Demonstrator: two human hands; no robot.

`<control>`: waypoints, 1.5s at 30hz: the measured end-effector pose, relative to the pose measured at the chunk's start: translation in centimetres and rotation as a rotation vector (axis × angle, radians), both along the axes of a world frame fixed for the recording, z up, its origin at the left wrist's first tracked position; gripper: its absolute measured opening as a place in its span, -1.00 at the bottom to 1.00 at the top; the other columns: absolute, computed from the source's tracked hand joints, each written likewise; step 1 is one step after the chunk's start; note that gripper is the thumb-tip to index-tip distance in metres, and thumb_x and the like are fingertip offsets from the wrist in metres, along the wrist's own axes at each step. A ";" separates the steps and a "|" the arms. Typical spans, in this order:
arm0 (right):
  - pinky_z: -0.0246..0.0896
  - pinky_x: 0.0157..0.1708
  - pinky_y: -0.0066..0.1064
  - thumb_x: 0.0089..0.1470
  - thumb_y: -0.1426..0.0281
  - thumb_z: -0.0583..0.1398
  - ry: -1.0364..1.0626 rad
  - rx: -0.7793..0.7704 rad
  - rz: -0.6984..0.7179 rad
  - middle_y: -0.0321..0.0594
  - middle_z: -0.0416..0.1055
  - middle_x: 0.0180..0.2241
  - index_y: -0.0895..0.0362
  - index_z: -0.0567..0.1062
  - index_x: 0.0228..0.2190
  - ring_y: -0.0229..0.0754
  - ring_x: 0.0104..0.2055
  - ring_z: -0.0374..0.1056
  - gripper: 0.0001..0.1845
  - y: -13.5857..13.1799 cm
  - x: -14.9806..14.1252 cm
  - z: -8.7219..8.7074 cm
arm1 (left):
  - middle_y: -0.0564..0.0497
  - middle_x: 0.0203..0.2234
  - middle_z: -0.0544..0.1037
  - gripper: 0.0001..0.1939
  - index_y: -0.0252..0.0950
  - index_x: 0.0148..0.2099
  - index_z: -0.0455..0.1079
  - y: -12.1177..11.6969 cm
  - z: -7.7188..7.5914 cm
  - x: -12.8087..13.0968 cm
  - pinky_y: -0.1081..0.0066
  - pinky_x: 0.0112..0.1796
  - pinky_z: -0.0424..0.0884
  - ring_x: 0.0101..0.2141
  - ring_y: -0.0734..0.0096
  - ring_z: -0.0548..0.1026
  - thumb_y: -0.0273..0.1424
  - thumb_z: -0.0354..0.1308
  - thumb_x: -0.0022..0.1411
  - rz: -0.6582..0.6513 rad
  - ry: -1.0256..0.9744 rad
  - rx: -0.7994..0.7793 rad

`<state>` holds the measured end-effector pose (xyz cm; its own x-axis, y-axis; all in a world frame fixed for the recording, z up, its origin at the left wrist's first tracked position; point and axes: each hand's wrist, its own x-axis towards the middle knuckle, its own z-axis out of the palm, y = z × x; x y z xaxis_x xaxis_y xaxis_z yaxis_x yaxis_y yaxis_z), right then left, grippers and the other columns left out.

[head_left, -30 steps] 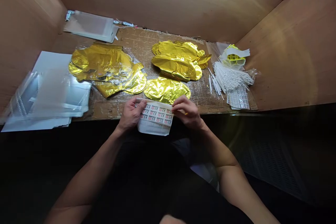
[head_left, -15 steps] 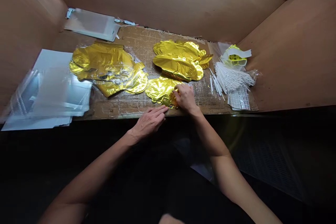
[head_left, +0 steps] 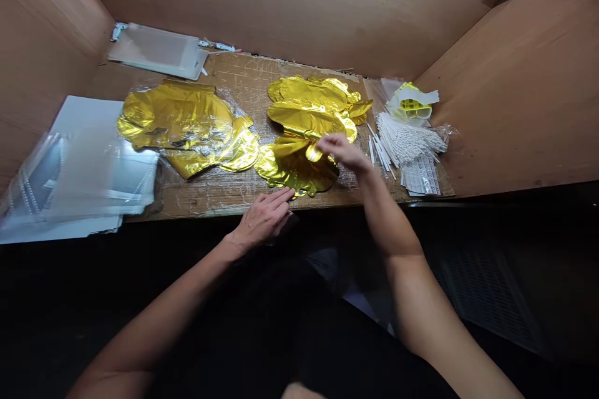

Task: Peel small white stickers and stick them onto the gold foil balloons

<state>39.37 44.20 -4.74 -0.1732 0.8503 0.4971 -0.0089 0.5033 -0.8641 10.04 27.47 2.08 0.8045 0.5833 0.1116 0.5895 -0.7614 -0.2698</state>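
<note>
Reading this feed from afar, where do you put the gold foil balloon?

Flat on the taped plywood bench, front and centre, touching the foil balloons stacked behind it.

And the hands?

My left hand lies flat, fingers together, with the tips right at the balloon's lower edge. The right hand is above the foil, fingers bunched beside a curled gold tab. I can't tell whether they're pinching it.

How would you work that well?

I'd keep the left hand steady so the slippery foil can't slide, and handle the tab lightly to avoid creases.

Containers?

Clear plastic sleeves lie stacked at the left. On the right, a clear bag seems to wrap a bundle of white sticks, though I can't see how far it goes. A second foil pile sits on clear film.
</note>
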 end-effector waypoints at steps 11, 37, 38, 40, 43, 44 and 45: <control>0.42 -0.13 -0.31 0.01 0.22 0.51 0.309 -0.018 0.388 -0.15 0.51 -0.11 0.08 0.40 0.10 -0.12 -0.11 0.48 -0.30 -9.4 -4.5 -2.2 | -0.11 -0.41 0.57 -0.47 -0.35 -0.25 0.53 -0.2 3.1 0.9 0.39 -0.44 0.44 -0.45 0.23 0.52 0.08 0.37 0.36 0.370 -1.117 -0.178; 0.23 -0.32 -0.35 0.31 0.02 0.28 0.493 -0.064 0.150 -0.20 0.46 -0.35 0.15 0.57 -0.30 -0.18 -0.34 0.34 -0.58 -15.0 -8.8 -4.1 | -0.14 -0.34 0.58 -0.47 -0.37 -0.21 0.50 -0.7 3.6 1.1 0.43 -0.42 0.46 -0.42 0.25 0.52 0.04 0.48 0.26 0.462 -1.077 -0.354; 0.30 -0.27 -0.34 0.30 0.07 0.30 0.482 -0.041 0.149 -0.17 0.53 -0.27 0.14 0.62 -0.18 -0.15 -0.27 0.41 -0.63 -14.9 -8.4 -3.9 | -0.13 -0.35 0.58 -0.50 -0.37 -0.21 0.50 -0.7 3.6 1.0 0.44 -0.43 0.45 -0.42 0.26 0.52 0.01 0.47 0.28 0.454 -1.065 -0.344; 0.37 -0.21 -0.33 0.31 0.17 0.31 0.419 0.022 0.134 -0.15 0.59 -0.18 0.14 0.64 -0.07 -0.13 -0.19 0.50 -0.68 -14.6 -7.7 -3.5 | -0.13 -0.34 0.59 -0.55 -0.36 -0.21 0.50 -0.8 3.6 1.0 0.45 -0.43 0.46 -0.41 0.26 0.53 -0.04 0.46 0.31 0.446 -1.041 -0.348; 0.38 -0.21 -0.35 0.35 0.30 0.28 0.277 0.171 0.074 -0.17 0.63 -0.21 0.13 0.67 -0.13 -0.16 -0.19 0.54 -0.80 -14.3 -7.4 -3.1 | -0.13 -0.33 0.60 -0.57 -0.35 -0.21 0.49 -1.0 3.5 1.1 0.44 -0.42 0.47 -0.41 0.25 0.55 -0.07 0.45 0.32 0.446 -1.048 -0.370; 0.38 -0.21 -0.34 0.36 0.33 0.27 0.246 0.230 0.031 -0.18 0.63 -0.22 0.13 0.67 -0.15 -0.17 -0.21 0.54 -0.83 -14.2 -7.5 -3.0 | -0.14 -0.33 0.60 -0.57 -0.36 -0.21 0.50 -1.1 3.5 1.1 0.43 -0.41 0.48 -0.40 0.24 0.55 -0.07 0.45 0.32 0.446 -1.055 -0.378; 0.38 -0.21 -0.34 0.37 0.35 0.27 0.221 0.292 -0.018 -0.18 0.63 -0.24 0.12 0.66 -0.17 -0.18 -0.22 0.53 -0.85 -14.1 -7.6 -3.1 | -0.14 -0.33 0.60 -0.57 -0.36 -0.21 0.50 -1.1 3.5 1.1 0.43 -0.41 0.49 -0.40 0.24 0.56 -0.06 0.45 0.32 0.444 -1.062 -0.383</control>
